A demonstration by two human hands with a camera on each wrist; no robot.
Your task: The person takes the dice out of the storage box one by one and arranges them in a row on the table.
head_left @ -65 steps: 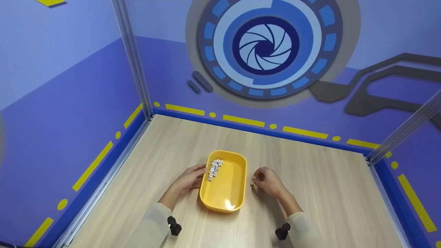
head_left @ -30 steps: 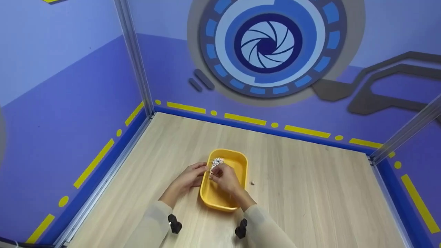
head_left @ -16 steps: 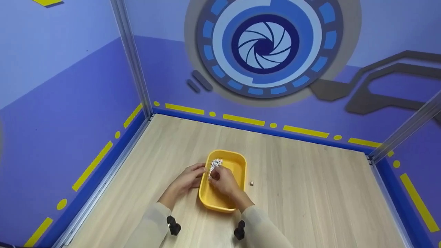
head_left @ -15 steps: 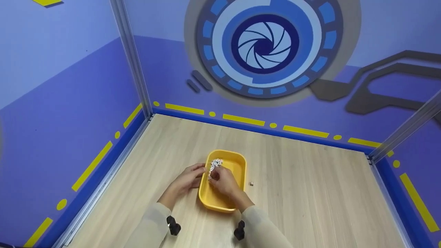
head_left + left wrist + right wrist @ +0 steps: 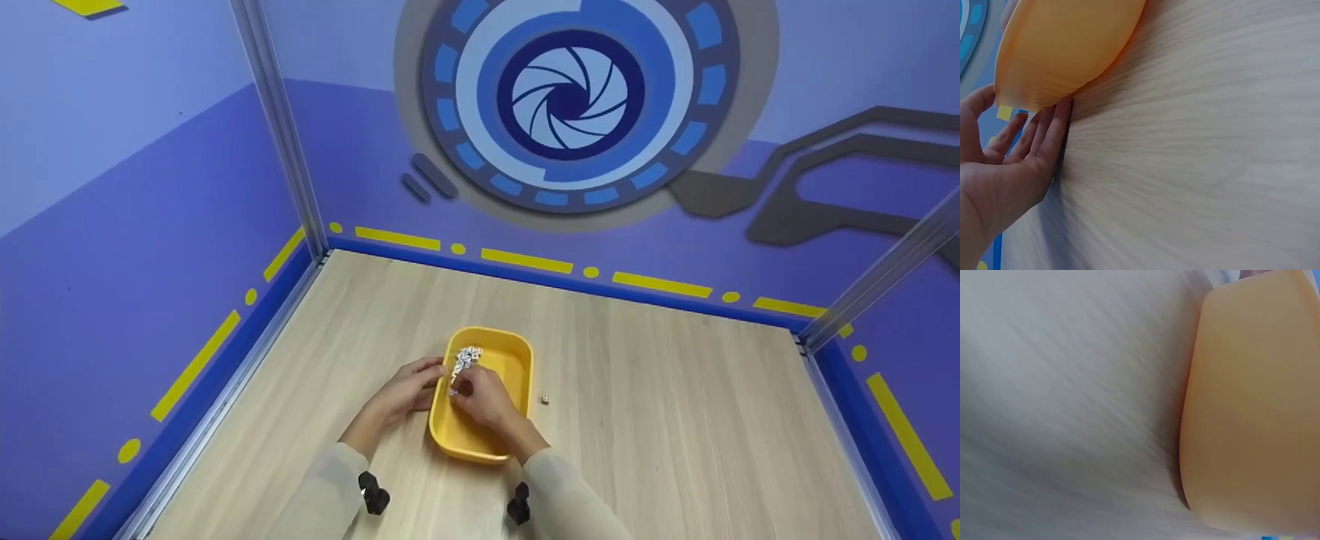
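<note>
A yellow plastic tray sits on the wooden table, with several small white dice bunched along its inner left side. My left hand rests against the tray's outer left wall. In the left wrist view, the fingers of that hand are fairly straight and touch the yellow wall low down, with the thumb higher up near the rim. Inside the tray, my right hand pinches a die between thumb and forefinger at the near end of the bunch; the fingertips partly cover it. The right wrist view shows only the tray's outer wall and the table.
One single die lies on the wooden table, just right of the tray. Blue printed wall panels enclose the table at the back and sides, with metal corner posts.
My right hand has moved left from the table beside the tray into it, leaving a die on the table. Lately it has stayed at the dice. My left hand keeps its place.
</note>
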